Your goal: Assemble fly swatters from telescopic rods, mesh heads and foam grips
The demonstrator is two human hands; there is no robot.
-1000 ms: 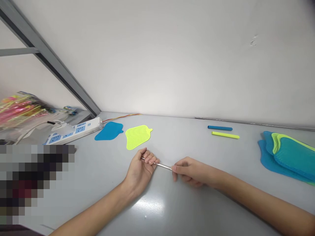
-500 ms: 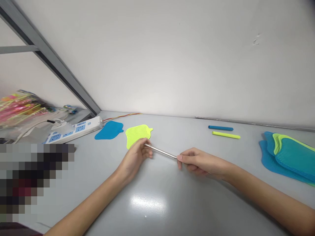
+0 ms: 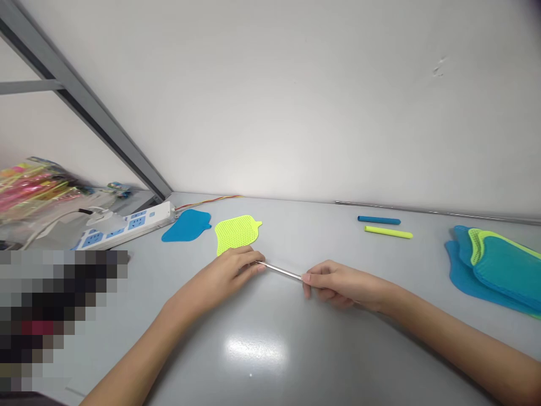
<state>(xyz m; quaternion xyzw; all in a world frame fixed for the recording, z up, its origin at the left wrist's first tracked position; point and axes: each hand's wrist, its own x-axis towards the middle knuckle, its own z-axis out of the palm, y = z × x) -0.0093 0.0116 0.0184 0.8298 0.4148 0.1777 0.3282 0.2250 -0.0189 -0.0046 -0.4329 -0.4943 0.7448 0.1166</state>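
Note:
A thin, shiny metal rod (image 3: 281, 271) is held between my two hands, just above the grey tabletop. My left hand (image 3: 240, 266) pinches its left end between thumb and fingers. At the other end, my right hand (image 3: 327, 282) grips it with thumb and forefinger. Both rod ends are hidden by the fingers. Behind my left hand lies a yellow-green perforated fly swatter head (image 3: 239, 230), its lower edge partly covered by that hand. A blue fly swatter head (image 3: 187, 226) lies flat to its left.
A blue tube (image 3: 378, 220) and a yellow-green tube (image 3: 387, 232) lie at the back right. Several swatter heads (image 3: 507, 265) are piled at the far right. Metal rods (image 3: 422, 211) lie along the wall. A power strip (image 3: 127, 225) and bagged colourful items (image 3: 38, 183) are at left.
My left hand has turned palm-down and shifted slightly right and nearer along the rod, closing its fingers on the end. Less rod shows between the hands. The right hand has barely moved.

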